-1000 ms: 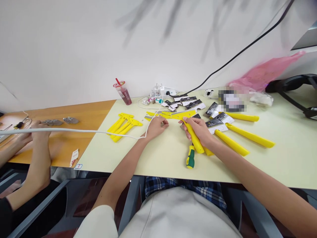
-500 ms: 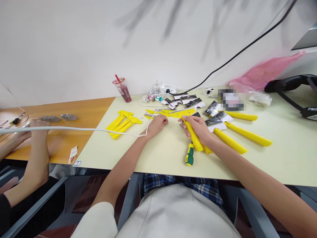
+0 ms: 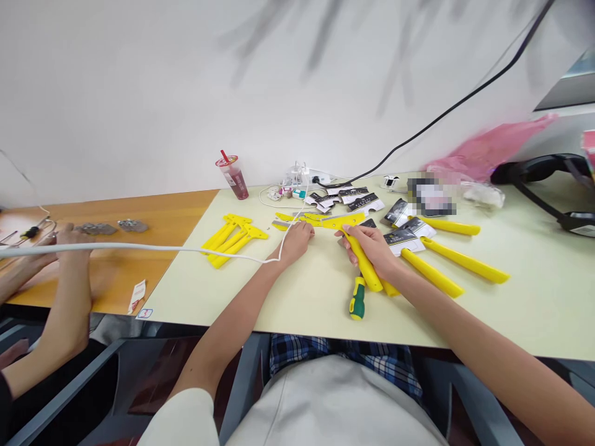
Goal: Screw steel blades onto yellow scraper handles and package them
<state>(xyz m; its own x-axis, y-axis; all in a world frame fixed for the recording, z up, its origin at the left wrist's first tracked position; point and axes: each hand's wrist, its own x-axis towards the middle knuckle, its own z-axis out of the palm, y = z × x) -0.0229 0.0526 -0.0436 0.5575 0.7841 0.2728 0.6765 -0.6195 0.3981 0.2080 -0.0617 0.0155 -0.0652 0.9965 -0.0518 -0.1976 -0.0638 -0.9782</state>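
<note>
My right hand (image 3: 372, 249) is closed round the yellow handle of a T-shaped scraper (image 3: 365, 263); its wide yellow head points left, above the table. My left hand (image 3: 298, 240) rests just left of that head with curled fingers, and I cannot make out what they hold. Beyond the left fingertips lie several flat yellow head pieces (image 3: 284, 217) with grey blade strips. Below my right hand lies a green-and-yellow screwdriver (image 3: 357, 300), its shaft mostly hidden. Yellow T-shaped pieces (image 3: 236, 238) are grouped at the left.
Black-and-white cards (image 3: 365, 202) and carded yellow handles (image 3: 465, 259) lie right and behind. A drink cup (image 3: 233, 178), a power strip (image 3: 320, 180), a pink bag (image 3: 488, 148) and a black headset (image 3: 539, 179) stand along the wall. A white cable (image 3: 162, 246) crosses the view. Another person's hands (image 3: 69, 238) work at left.
The view has tilted slightly, so the table sits a little lower. Both hands keep nearly the same place, the right one still round the scraper's handle.
</note>
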